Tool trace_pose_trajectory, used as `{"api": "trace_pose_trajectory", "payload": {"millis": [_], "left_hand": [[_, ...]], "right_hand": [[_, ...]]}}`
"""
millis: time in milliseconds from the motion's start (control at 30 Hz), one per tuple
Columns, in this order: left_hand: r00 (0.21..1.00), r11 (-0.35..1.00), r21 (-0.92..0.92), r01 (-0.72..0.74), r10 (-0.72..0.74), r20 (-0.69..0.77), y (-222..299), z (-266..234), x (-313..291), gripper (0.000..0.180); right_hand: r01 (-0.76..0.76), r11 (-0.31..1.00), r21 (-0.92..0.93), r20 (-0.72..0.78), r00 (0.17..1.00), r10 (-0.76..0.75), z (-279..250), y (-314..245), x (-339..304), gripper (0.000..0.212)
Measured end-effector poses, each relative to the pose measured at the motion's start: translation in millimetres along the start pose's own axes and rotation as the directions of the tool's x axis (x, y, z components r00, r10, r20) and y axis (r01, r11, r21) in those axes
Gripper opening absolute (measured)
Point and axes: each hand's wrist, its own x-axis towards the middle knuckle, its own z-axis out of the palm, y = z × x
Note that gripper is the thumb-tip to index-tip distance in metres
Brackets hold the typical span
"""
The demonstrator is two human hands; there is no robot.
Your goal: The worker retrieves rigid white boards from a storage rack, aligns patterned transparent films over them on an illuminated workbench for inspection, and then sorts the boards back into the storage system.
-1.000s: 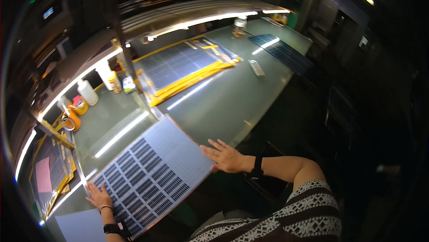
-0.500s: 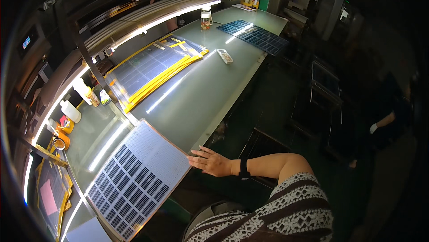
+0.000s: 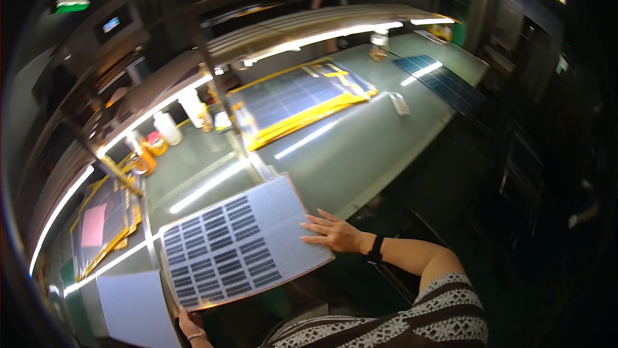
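Note:
A large flat white panel (image 3: pixel 241 245) with rows of dark rectangular cells lies on the green worktable (image 3: pixel 360 148), its near edge sticking out over the table's front. My right hand (image 3: pixel 331 232) rests flat on the panel's right edge, fingers spread. My left hand (image 3: pixel 188 327) grips the panel's near left corner from below, mostly hidden under it. A black band sits on my right wrist.
Farther along the table lie a dark panel in a yellow frame (image 3: pixel 302 100), a blue cell panel (image 3: pixel 441 81), a small white device (image 3: pixel 400 103) and a jar (image 3: pixel 378 45). White bottles (image 3: pixel 168 128) and orange tape rolls (image 3: pixel 145 158) stand at left. A white sheet (image 3: pixel 135 309) lies nearby.
The view has swung back to the left. The panel has shifted along the table edge, my right hand staying on its right edge, and my left hand is back in sight at the near corner.

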Motion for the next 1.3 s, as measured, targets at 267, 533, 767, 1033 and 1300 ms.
{"api": "trace_pose_trajectory", "payload": {"millis": [267, 533, 767, 1033, 1300], "left_hand": [[0.574, 0.333, 0.568, -0.753, 0.753, 0.321, 181, 47, -55, 0.046], [0.301, 0.232, 0.653, -0.721, 0.954, -0.007, 235, 26, -70, 0.028], [0.543, 0.946, 0.289, -0.149, 0.323, -0.775, 65, -218, 7, 0.071], [0.946, 0.847, -0.484, -0.22, 0.064, -0.318, 40, -199, 29, 0.037], [0.961, 0.629, -0.735, -0.254, 0.251, -0.118, 65, -139, -47, 0.036]], "right_hand": [[0.091, 0.993, 0.073, -0.327, 0.943, -0.063, -114, 12, 90, 0.013], [-0.655, -0.036, 0.754, 0.543, 0.591, 0.597, -57, 144, 146, 0.025], [-0.779, -0.096, 0.62, 0.66, 0.452, 0.6, 22, 178, 135, 0.021], [-0.735, 0.338, 0.588, 0.549, 0.67, 0.5, -96, 51, 172, 0.022], [-0.546, 0.431, 0.718, 0.669, 0.712, -0.212, -16, -158, 213, 0.058]]}}
